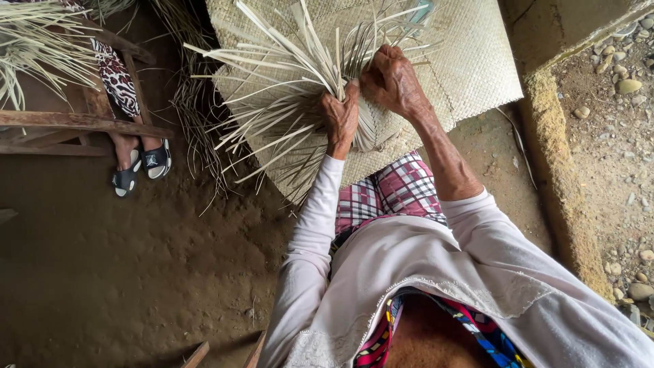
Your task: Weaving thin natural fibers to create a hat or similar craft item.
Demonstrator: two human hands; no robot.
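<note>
Both hands work at the unfinished edge of a woven mat (470,68); the left hand (340,117) is closed on a bunch of pale leaf strips (286,82), fingers curled round them with the thumb up, and the right hand (392,82) is bunched just beside it, knuckles up, fingertips pressed down among the strips, though what exactly they pinch is hidden. The step in hand looks like interlacing loose strips into the mat's edge, one set held back while another is laid across; the next move would call for the right fingers to pick a single strip and pass it over or under its neighbours while the left keeps the rest parted and taut. The loose strips fan out from under and to the far side of the left hand; the finished weave spreads beyond the right hand and beneath both. Well off past the left hand, another person's sandalled feet (143,163) rest by a wooden bench (68,123) on the earth floor (136,272).
</note>
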